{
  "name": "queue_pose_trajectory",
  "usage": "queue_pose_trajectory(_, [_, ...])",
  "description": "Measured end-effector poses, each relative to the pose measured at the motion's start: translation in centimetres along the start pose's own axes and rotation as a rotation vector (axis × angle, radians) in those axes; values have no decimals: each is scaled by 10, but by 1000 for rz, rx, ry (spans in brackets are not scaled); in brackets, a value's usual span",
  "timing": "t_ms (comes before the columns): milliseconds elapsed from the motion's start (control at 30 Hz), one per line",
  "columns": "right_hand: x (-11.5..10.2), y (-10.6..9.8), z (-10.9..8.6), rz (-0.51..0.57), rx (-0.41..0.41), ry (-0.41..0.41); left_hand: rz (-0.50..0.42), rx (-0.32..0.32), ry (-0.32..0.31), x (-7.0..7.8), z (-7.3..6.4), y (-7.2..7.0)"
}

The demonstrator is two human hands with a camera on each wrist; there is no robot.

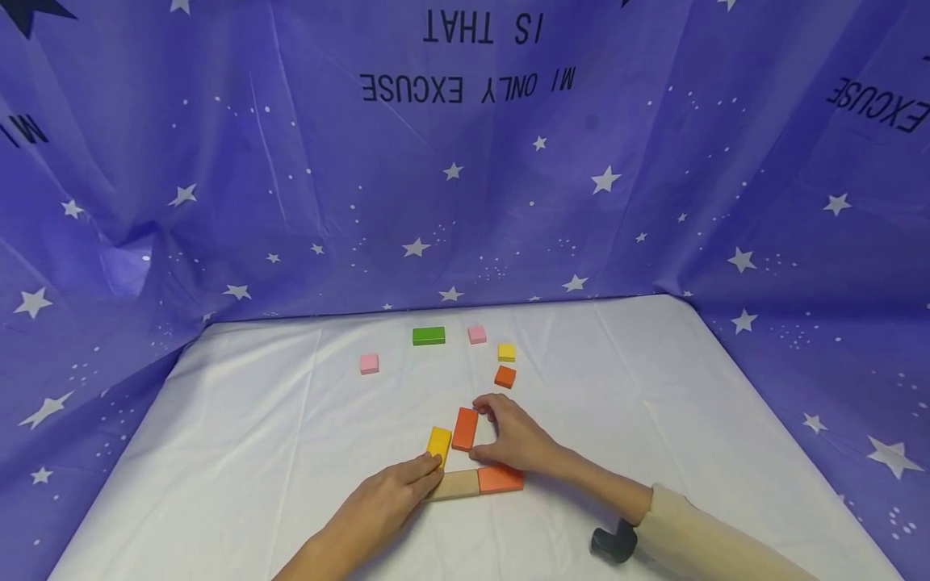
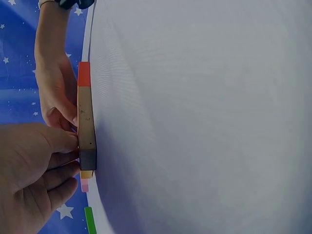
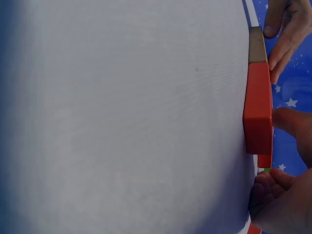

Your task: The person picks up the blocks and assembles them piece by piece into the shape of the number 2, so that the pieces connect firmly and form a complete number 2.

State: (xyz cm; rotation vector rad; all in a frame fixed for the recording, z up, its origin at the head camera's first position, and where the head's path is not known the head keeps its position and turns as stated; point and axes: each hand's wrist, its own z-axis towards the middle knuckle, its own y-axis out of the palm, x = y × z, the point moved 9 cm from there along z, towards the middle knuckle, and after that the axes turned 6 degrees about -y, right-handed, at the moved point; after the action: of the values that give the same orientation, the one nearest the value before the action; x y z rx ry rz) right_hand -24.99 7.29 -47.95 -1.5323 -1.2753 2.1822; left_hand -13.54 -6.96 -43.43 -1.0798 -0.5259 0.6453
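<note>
My left hand (image 1: 395, 492) holds a yellow block (image 1: 439, 442) at its near end, thumb and fingers about it. To its right lies a red-orange block (image 1: 465, 429), slightly slanted. My right hand (image 1: 519, 436) spans that block, with the thumb at its near end and the fingertips at its far corner. In front of both, a plain wooden block (image 1: 459, 484) and another red-orange block (image 1: 501, 479) lie end to end in a row. The left wrist view shows the wooden block (image 2: 86, 117) side-on, partly hiding the yellow one.
Farther back on the white cloth (image 1: 291, 452) lie a green block (image 1: 429, 336), two pink cubes (image 1: 369, 364), a small yellow block (image 1: 506, 353) and a small orange block (image 1: 504, 377). A dark device (image 1: 613, 542) sits by the right wrist. A purple starry curtain (image 1: 494, 226) surrounds the table.
</note>
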Motion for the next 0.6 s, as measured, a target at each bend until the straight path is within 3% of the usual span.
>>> queue_pose_trajectory(267, [-2,3,4,-71,-22,-2,-9,-16,-10,-1,0,1])
queue_pose_trajectory(600, [-2,0,10,-85,-5,-1,-10,-44,-14,0,1,2])
